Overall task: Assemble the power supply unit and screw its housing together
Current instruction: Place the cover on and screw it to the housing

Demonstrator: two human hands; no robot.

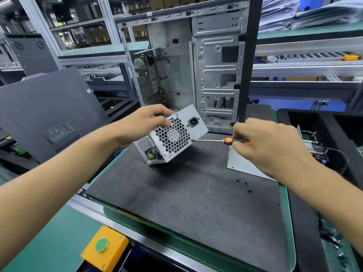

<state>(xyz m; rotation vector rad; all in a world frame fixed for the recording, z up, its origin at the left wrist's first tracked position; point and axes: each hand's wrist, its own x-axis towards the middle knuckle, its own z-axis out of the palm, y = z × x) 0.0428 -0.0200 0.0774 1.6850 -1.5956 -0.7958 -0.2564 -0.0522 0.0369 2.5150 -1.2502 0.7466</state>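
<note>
Fingers of your right hand (pixel 269 146) gripped the orange-and-black screwdriver (pixel 227 140), shaft lying level, tip leftward in a corner screw of the tilted grey metal power supply (pixel 176 134) (steadied by your left hand (pixel 141 122)).

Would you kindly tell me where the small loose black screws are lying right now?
In the head view, the small loose black screws lie on the dark grey foam mat, right of centre, just in front of the flat grey metal cover plate and below the right hand.
</note>
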